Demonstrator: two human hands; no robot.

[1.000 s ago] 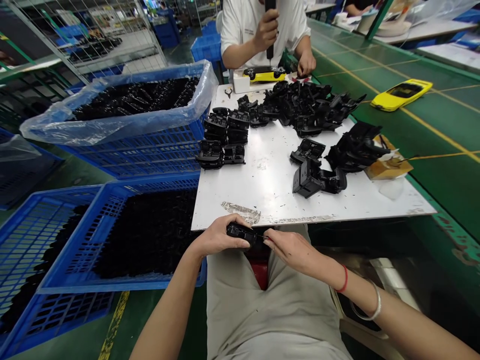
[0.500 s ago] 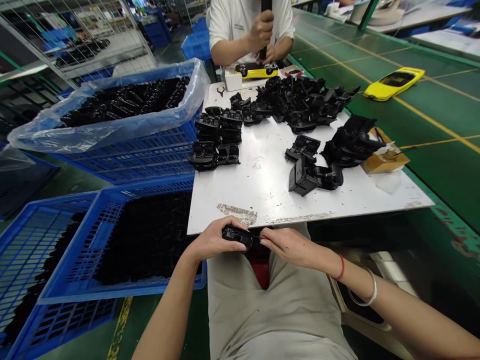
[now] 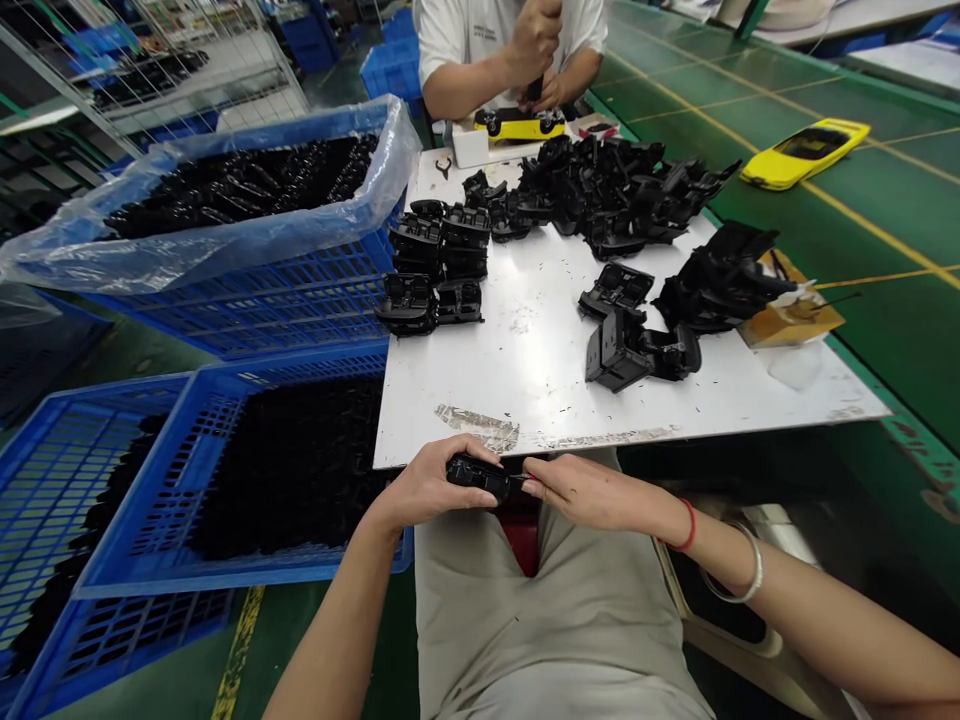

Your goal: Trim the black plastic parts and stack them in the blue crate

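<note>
My left hand (image 3: 433,482) is closed round a black plastic part (image 3: 478,478), thumb below and fingers above it, just off the table's front edge over my lap. At the part's right end my right hand (image 3: 574,488) is closed in a pinch on a thin tool with a bit of red showing at the fingertips; most of it is hidden. On the white table (image 3: 517,370) stand stacked black parts (image 3: 409,302) at the left, a pile of black parts (image 3: 592,185) at the back and more black parts (image 3: 619,350) at the right.
Blue crates (image 3: 285,300) with black parts stand left of the table. Across it, a person's hands (image 3: 534,45) work over a yellow toy car (image 3: 521,128). A yellow car body (image 3: 806,155) lies on the green surface at the right, beyond a yellowish block (image 3: 795,315).
The view has shifted slightly. Both my hands keep nearly the same hold and place. Across the table, the person's raised hand and dark tool have shifted.
</note>
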